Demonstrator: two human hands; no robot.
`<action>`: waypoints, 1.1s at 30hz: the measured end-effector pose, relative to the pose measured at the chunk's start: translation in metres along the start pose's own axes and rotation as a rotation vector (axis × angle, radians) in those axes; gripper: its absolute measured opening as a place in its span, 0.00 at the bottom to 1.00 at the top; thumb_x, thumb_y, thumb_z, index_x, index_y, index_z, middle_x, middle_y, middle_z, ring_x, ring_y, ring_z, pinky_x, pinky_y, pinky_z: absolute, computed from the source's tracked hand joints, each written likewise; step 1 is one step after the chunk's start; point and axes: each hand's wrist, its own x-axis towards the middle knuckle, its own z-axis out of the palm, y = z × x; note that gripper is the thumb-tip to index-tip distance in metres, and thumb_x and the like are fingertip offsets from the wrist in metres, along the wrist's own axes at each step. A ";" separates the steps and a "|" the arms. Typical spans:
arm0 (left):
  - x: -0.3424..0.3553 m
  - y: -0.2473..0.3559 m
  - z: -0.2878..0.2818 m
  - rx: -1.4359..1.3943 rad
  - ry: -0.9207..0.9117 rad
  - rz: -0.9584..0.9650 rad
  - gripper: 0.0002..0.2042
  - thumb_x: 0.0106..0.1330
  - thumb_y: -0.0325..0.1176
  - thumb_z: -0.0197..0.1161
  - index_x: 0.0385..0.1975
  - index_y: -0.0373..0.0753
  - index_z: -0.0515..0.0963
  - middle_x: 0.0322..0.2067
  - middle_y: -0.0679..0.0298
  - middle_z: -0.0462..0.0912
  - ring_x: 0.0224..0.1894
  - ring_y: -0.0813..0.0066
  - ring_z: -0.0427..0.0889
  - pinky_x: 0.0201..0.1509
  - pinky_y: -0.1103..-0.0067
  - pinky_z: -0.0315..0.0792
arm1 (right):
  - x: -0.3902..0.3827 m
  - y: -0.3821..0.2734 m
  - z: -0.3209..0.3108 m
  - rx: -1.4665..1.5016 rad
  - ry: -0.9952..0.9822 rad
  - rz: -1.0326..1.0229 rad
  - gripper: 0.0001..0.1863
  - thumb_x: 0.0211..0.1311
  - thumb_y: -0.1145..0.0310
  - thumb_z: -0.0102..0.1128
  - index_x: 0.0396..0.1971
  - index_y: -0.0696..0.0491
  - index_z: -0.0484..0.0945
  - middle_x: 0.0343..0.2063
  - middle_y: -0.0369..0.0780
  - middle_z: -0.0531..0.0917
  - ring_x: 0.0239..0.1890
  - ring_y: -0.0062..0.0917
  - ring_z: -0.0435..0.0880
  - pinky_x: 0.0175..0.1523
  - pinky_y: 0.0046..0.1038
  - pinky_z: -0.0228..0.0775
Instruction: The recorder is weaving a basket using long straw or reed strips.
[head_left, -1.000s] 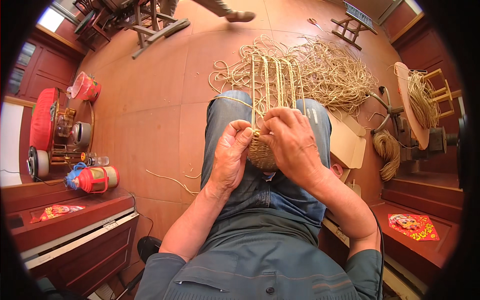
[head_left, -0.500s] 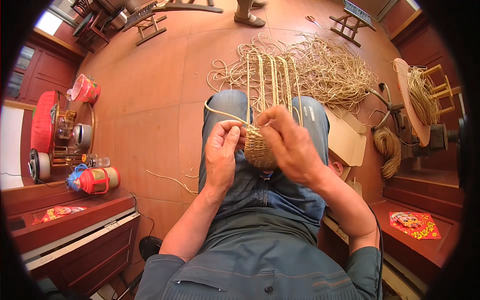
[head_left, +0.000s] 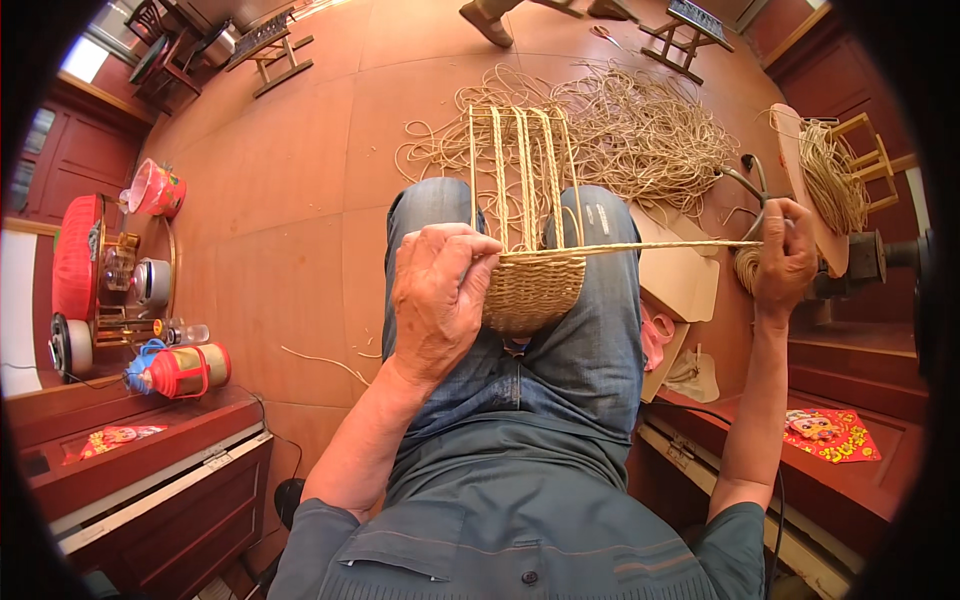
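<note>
A partly woven piece (head_left: 530, 296) of tan cord on a narrow frame rests between my thighs. Its near end is densely woven and rounded, while long cords (head_left: 526, 180) run lengthwise to the far crossbar. My left hand (head_left: 437, 300) pinches at the left edge of the weave, where a cord starts. That cord (head_left: 650, 245) stretches taut across the top of the weave to the right. Out at the far right, my right hand (head_left: 785, 262) is closed on it.
Loose cord (head_left: 650, 140) lies heaped on the floor beyond my knees. A cardboard piece (head_left: 680, 275) and a pink roll (head_left: 656, 335) are by my right knee. A round board (head_left: 800, 190) stands at right. Thermos flasks (head_left: 190, 370) are at left. Someone's shoe (head_left: 487, 22) shows at the top.
My right hand has swung from the weave far out to the right, drawing the cord straight. My left hand has turned over at the left edge. The other person's feet have shifted.
</note>
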 end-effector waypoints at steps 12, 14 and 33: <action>0.019 0.043 -0.002 -0.020 -0.348 0.171 0.08 0.66 0.33 0.76 0.38 0.42 0.82 0.39 0.65 0.85 0.46 0.61 0.81 0.56 0.66 0.70 | 0.025 0.028 -0.057 0.023 0.216 -0.056 0.13 0.83 0.64 0.64 0.42 0.59 0.87 0.36 0.33 0.85 0.39 0.16 0.79 0.46 0.22 0.72; 0.016 0.060 -0.014 -0.310 -0.554 -0.075 0.09 0.71 0.31 0.74 0.42 0.39 0.80 0.32 0.63 0.83 0.35 0.70 0.81 0.43 0.73 0.73 | 0.024 0.017 -0.057 0.049 0.138 -0.077 0.13 0.83 0.64 0.64 0.40 0.59 0.86 0.35 0.33 0.83 0.38 0.15 0.77 0.45 0.22 0.71; 0.006 0.041 -0.157 -0.029 -0.932 -0.963 0.17 0.85 0.41 0.57 0.44 0.35 0.88 0.25 0.64 0.85 0.23 0.83 0.79 0.28 0.80 0.72 | -0.074 -0.122 0.035 0.268 -0.432 -0.485 0.10 0.72 0.60 0.70 0.34 0.48 0.82 0.25 0.34 0.78 0.27 0.31 0.77 0.35 0.35 0.68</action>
